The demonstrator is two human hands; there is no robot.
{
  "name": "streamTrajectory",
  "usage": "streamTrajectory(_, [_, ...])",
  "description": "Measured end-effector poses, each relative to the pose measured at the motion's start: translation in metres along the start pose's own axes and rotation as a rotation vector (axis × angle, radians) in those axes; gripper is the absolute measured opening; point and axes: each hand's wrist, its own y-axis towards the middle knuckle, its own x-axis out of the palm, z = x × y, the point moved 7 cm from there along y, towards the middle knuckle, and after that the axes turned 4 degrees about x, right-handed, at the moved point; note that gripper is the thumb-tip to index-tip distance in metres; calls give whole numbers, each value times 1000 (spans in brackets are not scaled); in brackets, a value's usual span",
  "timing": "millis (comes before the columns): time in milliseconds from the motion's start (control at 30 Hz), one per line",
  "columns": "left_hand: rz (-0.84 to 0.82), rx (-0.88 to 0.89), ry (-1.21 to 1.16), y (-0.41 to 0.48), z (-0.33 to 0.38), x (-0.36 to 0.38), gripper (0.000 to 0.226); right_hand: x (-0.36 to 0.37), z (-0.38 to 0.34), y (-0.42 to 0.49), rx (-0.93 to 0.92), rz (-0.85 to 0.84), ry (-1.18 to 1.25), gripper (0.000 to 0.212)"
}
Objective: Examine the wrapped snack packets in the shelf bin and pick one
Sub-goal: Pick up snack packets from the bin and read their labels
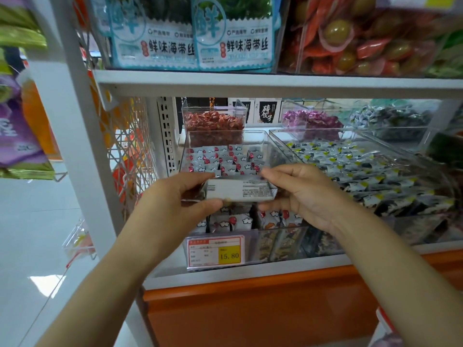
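Observation:
A small wrapped snack packet (239, 190) is held up in front of the clear shelf bin (280, 236), its grey printed back facing me. My left hand (175, 199) pinches its left end between thumb and fingers. My right hand (300, 191) pinches its right end the same way. Behind and below the packet, the bin holds several grey packets with white clouds and red marks (225, 159). A price tag reading 15.80 (215, 254) is fixed to the bin's front.
To the right stands a clear bin of black, white and yellow packets (350, 171). Bins of red (213, 121) and purple sweets (310, 121) sit behind. Seaweed bags (190, 41) fill the white shelf (250, 81) above. A wire rack (130, 156) hangs at left.

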Motion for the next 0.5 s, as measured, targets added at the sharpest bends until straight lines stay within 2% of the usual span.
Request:
streamTrajectory(100, [75, 13, 9, 0, -1, 1, 42, 7, -5, -2, -88, -87, 74, 35])
streamTrajectory(167, [114, 24, -11, 0, 0, 3, 42, 9, -9, -2, -179, -70, -8, 40])
streamTrajectory(267, [187, 76, 56, 4, 2, 0, 50, 8, -16, 0, -299, 51, -116, 29])
streamTrajectory(367, [251, 106, 286, 12, -8, -13, 55, -3, -26, 2, -386, 258, -166, 11])
streamTrajectory(433, [212, 81, 427, 18, -17, -17, 55, -10, -30, 5, -396, 356, -195, 10])
streamTrajectory(500, [108, 49, 498, 25, -25, -11, 57, -9, -31, 11, -394, 358, -182, 5])
